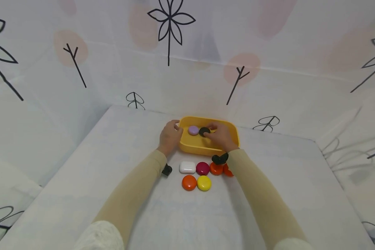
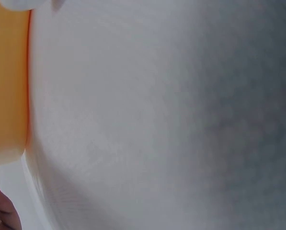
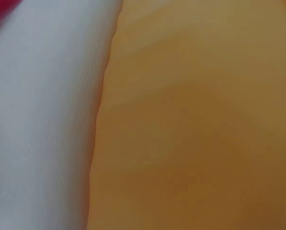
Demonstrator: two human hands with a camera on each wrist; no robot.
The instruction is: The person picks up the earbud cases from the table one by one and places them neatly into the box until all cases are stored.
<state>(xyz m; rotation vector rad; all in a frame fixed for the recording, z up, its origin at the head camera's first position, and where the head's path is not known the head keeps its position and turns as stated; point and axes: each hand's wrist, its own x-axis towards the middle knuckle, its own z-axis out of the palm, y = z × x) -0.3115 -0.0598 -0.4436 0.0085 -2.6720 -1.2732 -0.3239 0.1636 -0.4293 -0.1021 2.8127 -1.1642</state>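
Observation:
Near the back of the table stands a yellow tray (image 1: 193, 149). My left hand (image 1: 170, 137) is at its left wall, with thumb and fingers bent about the rim; in the left wrist view only fingers (image 2: 1, 211) show, past the tray's corner. Inside the tray, my right hand (image 1: 220, 135) pinches a round black piece (image 1: 203, 131) between thumb and fingers. A round lilac piece (image 1: 193, 130) lies on the tray floor just left of it. The right wrist view shows the tray's yellow wall (image 3: 190, 120) close up, without the hand.
In front of the tray, a white rounded block (image 1: 187, 167), a crimson piece (image 1: 202, 168) and an orange-red piece (image 1: 216, 168) form a row. Another orange-red piece (image 1: 227, 170) is partly behind the right sleeve. Nearer lie an orange piece (image 1: 189, 182) and a yellow piece (image 1: 204, 183).

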